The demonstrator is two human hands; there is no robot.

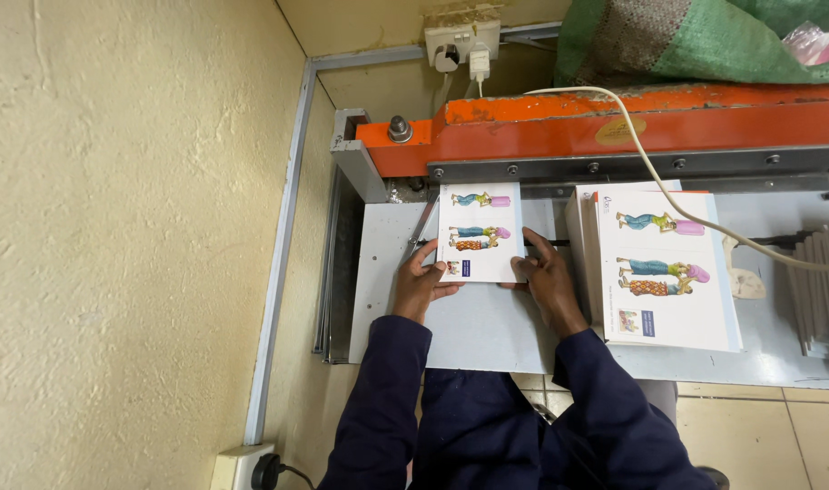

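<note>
The left hand (421, 283) presses its spread fingers against the left edge of a small stack of printed booklets (480, 231), thumb on top near the lower corner; it grips the stack's edge lightly rather than clenching. The forearm in a dark blue sleeve rises from below, wrist bent slightly inward. The stack lies flat on the grey cutter table (487, 327) between both hands, its far end under the orange clamp bar (614, 127). The right hand (546, 277) mirrors the pose, fingers half open along the stack's right edge, touching and steadying it. Just right of that hand sits a taller booklet pile (664, 272), crossed by a cream cable (668, 195).
</note>
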